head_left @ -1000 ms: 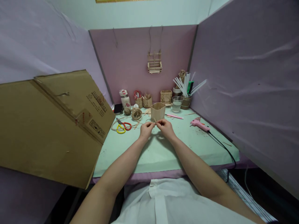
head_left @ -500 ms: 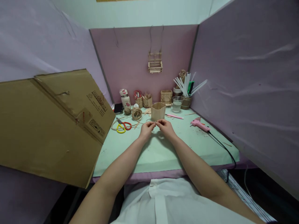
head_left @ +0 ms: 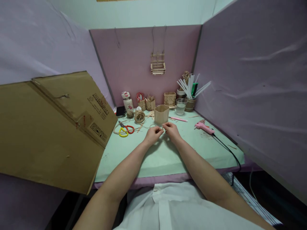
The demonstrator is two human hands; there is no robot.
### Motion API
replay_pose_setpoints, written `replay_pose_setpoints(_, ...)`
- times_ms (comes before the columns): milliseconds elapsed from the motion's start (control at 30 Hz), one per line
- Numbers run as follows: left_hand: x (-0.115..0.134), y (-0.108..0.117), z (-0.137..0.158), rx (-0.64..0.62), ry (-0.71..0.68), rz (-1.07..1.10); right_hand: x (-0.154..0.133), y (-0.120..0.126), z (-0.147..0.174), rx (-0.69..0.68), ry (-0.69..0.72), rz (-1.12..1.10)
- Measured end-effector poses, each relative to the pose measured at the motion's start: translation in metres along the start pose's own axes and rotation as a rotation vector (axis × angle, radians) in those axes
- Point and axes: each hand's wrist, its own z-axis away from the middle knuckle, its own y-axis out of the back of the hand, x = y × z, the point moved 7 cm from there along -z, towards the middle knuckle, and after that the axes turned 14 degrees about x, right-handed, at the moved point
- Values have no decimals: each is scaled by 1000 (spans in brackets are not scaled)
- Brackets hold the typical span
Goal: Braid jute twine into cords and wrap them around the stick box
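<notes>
Close together over the middle of the table, my left hand (head_left: 153, 134) and my right hand (head_left: 171, 131) are both closed in a pinch. Between their fingertips shows a thin pale strand (head_left: 164, 129), which looks like twine; its ends are too small to make out. Just beyond the fingers stands a round container made of wooden sticks (head_left: 161, 115), upright and apart from both hands. To the left lie a ball of twine (head_left: 139, 117) with loose strands and scissors (head_left: 126, 129) with red and yellow handles.
A pink glue gun (head_left: 204, 127) with a black cord lies at the right. Along the back stand a bottle (head_left: 127, 101), stick holders (head_left: 150, 104), a clear cup (head_left: 180, 106) and a pot of white glue sticks (head_left: 190, 104). A large cardboard sheet (head_left: 55, 134) leans in from the left.
My hands have moved slightly to the right and my fingertips have drawn a little apart, with the right hand's fingers higher than the left's. The view has shifted slightly.
</notes>
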Motion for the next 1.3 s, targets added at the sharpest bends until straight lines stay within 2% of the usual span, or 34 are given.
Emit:
replay_pose_setpoints(133, 5, -10, 8, -106, -20, 18, 6, 12, -7, 171, -31, -22)
replay_pose_setpoints(267, 6, -10, 9, -108, 5, 77, 6, 14, -7, 205, -13, -42)
replay_pose_setpoints(433, 2, -7, 6, -38, 130, 188, -3, 9, -6, 120, -21, -162)
replay_pose_setpoints(600, -14, -8, 5, 11, 300, 369, -12, 3, -2, 13, -71, -294)
replay_pose_setpoints(733, -21, -8, 2, 40, 355, 466, -15, -1, 1, -42, -91, -328)
replay_pose_setpoints(833, -20, -5, 0, 62, 358, 477, -13, -1, 1, -36, -127, -337)
replay_pose_setpoints(900, -18, -3, -1, 68, 335, 454, -8, 0, 1, -34, -168, -267)
replay_pose_setpoints(1033, -9, -1, -2, 42, 226, 374, 2, -8, 8, -180, -250, -72)
replay_pose_setpoints(1100, -5, -1, -1, 35, 184, 331, 2, -12, 12, -250, -241, -60)
replay_pose_setpoints(1300, -5, 0, -1, 50, 157, 272, -4, -12, 15, -283, -209, -97)
